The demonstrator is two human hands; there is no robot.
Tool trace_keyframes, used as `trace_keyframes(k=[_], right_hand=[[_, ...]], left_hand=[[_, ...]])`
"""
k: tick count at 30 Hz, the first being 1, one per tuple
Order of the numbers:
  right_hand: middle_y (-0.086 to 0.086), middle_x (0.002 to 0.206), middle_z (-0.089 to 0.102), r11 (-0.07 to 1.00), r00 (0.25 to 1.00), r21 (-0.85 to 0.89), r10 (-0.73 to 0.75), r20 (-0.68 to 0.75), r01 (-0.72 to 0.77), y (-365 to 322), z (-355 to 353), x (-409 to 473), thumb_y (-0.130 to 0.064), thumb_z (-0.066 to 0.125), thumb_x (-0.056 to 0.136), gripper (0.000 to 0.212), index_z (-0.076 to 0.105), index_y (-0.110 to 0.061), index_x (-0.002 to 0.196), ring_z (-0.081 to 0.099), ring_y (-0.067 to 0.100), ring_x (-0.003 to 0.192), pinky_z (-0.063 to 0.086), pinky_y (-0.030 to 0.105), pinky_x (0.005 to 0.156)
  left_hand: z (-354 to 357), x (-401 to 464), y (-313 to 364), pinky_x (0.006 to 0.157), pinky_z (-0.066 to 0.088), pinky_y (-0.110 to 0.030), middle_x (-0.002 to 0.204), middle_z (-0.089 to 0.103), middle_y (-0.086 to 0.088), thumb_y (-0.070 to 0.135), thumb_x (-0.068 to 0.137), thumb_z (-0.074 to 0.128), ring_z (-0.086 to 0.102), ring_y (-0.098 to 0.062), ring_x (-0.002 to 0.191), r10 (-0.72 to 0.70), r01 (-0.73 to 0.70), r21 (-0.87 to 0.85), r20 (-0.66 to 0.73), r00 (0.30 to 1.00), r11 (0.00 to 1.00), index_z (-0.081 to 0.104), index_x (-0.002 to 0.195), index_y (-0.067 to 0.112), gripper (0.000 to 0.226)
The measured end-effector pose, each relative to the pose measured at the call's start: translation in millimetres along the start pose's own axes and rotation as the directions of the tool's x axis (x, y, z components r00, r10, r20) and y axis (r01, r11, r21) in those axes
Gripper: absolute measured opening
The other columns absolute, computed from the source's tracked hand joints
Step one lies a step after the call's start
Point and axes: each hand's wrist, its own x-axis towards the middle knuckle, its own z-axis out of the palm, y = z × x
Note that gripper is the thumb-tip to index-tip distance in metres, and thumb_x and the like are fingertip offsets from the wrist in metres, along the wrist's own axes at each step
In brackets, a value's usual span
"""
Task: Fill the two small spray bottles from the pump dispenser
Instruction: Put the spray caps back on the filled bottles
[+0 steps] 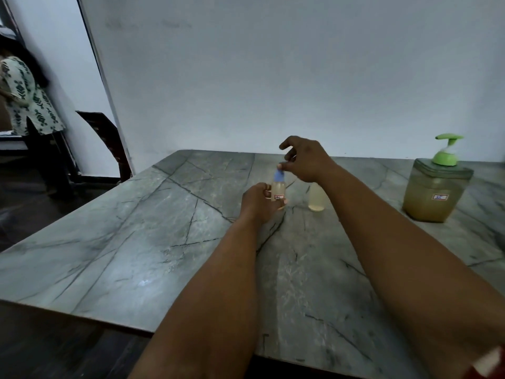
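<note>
- The worktop [114, 242] lies bare across its whole left half and near edge, open to reach.
- Both hands, left hand [258, 201] and right hand [306, 160], crowd the blue-capped spray bottle [278, 188] mid-table.
- A second small bottle [316, 198] stands just beside, partly behind the right forearm.
- The pump dispenser [437, 187] stands well apart at right; a bare strip separates them.
- The wall [273, 77] closes off the far edge.
</note>
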Motion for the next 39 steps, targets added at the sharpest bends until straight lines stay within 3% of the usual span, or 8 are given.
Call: trace_keyframes(k=[4,8,13,16,19,24,30,39], right_hand=[[0.007,0.107,0.067,0.996,0.991,-0.047,0.071,-0.117,-0.077,3,-57,-18,-0.023,0.070,0.084,0.025,0.067,-0.010,0.105,0.058,0.014,0.092,0.040,0.020,0.079],[0.012,0.105,0.069,0.942,0.961,-0.193,0.271,-0.053,-0.276,29,-117,-61,-0.028,0.074,0.081,0.028,0.072,-0.006,0.099,0.062,0.021,0.094,0.044,0.023,0.078],[0.012,0.067,0.063,0.719,0.726,-0.365,0.672,0.147,-0.591,79,-150,-129,-0.033,0.078,0.077,0.038,0.065,0.002,0.084,0.058,0.023,0.061,0.051,0.031,0.063],[0.012,0.077,0.059,0.637,0.597,-0.347,0.769,0.229,-0.688,98,-143,-161,-0.037,0.082,0.070,0.053,0.053,-0.003,0.098,0.057,0.023,0.073,0.053,0.036,0.077],[0.010,0.075,0.058,0.620,0.569,-0.335,0.785,0.247,-0.710,106,-131,-176,-0.036,0.082,0.071,0.050,0.052,-0.004,0.094,0.055,0.017,0.064,0.051,0.029,0.059],[0.012,0.074,0.061,0.716,0.674,-0.252,0.698,0.242,-0.652,101,-121,-176,-0.021,0.075,0.080,0.032,0.064,-0.001,0.102,0.057,0.019,0.059,0.051,0.025,0.055],[0.017,0.100,0.063,0.762,0.870,0.463,0.490,0.045,-0.453,83,-119,-136,-0.014,0.080,0.073,0.041,0.053,-0.013,0.104,0.067,0.026,0.079,0.060,0.039,0.072],[-0.007,0.082,0.061,0.957,0.958,0.207,0.237,-0.159,-0.202,67,-110,-67,-0.025,0.081,0.070,0.023,0.073,-0.019,0.091,0.055,0.008,0.078,0.040,0.015,0.058]], left_hand=[[-3,-7,7,0.093,0.044,-0.028,0.132,0.056,-0.009,0.037,0.071,0.083,0.056,-0.025,0.117,-0.050,0.050,-0.020,-0.014,0.999,0.999,0.039,0.141,0.008,0.088],[-7,-16,17,0.110,0.029,-0.035,0.150,0.035,-0.017,0.036,0.080,0.075,0.034,-0.031,0.137,0.020,-0.005,0.084,-0.174,0.985,0.996,0.024,0.148,0.005,0.090],[3,-40,47,0.099,0.037,-0.046,0.141,0.037,-0.015,0.040,0.077,0.073,0.036,-0.034,0.129,0.194,-0.092,0.294,-0.337,0.921,0.951,0.027,0.145,0.010,0.086],[14,-55,65,0.096,0.039,-0.048,0.139,0.037,-0.015,0.039,0.073,0.075,0.036,-0.035,0.126,0.216,-0.111,0.318,-0.319,0.923,0.942,0.029,0.143,0.010,0.088],[26,-68,73,0.095,0.041,-0.046,0.137,0.038,-0.017,0.034,0.075,0.074,0.037,-0.036,0.124,0.211,-0.117,0.295,-0.312,0.926,0.948,0.031,0.141,0.008,0.083],[44,-72,77,0.097,0.041,-0.045,0.139,0.039,-0.016,0.029,0.079,0.072,0.036,-0.034,0.126,0.136,-0.094,0.230,-0.175,0.975,0.969,0.033,0.140,0.010,0.074],[53,-54,80,0.103,0.037,-0.037,0.141,0.043,-0.018,0.029,0.081,0.073,0.043,-0.032,0.129,0.111,-0.107,0.065,-0.048,0.993,0.992,0.030,0.142,0.004,0.078],[67,-23,60,0.107,0.040,-0.038,0.146,0.043,-0.012,0.037,0.080,0.074,0.046,-0.029,0.130,0.052,-0.052,-0.009,0.018,0.998,0.999,0.028,0.145,0.013,0.083]])
